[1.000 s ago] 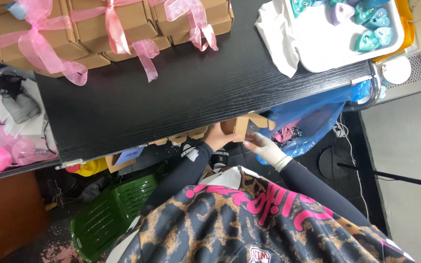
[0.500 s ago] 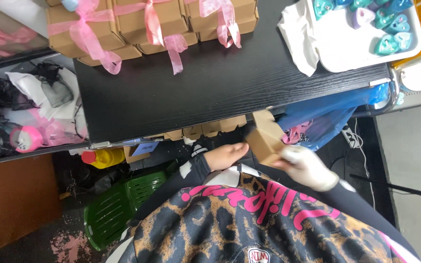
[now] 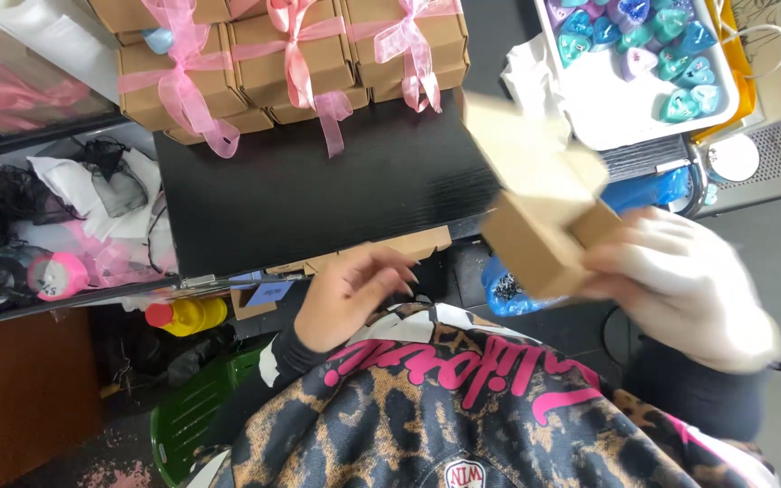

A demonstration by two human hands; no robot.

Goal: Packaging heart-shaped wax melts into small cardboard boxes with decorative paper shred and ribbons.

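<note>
My right hand [image 3: 684, 289], in a pale glove, grips an unfolded brown cardboard box [image 3: 540, 203] with its flaps open, raised over the right end of the black table [image 3: 318, 194]; both are blurred. My left hand [image 3: 350, 294] hovers bare below the table's near edge, fingers loosely curled and holding nothing, close to a stack of flat cardboard blanks [image 3: 390, 248] tucked under the edge.
Several brown boxes tied with pink ribbon [image 3: 291, 54] line the table's far side. A white tray [image 3: 630, 113] of heart-shaped teal and purple pieces sits at the right. Pink tape rolls [image 3: 56, 271], black netting and a green crate [image 3: 196, 420] lie at the left and below.
My right hand has lifted the cardboard box up from below the table edge to over its right end. The camera has moved closer. My left hand has let go and dropped slightly left.
</note>
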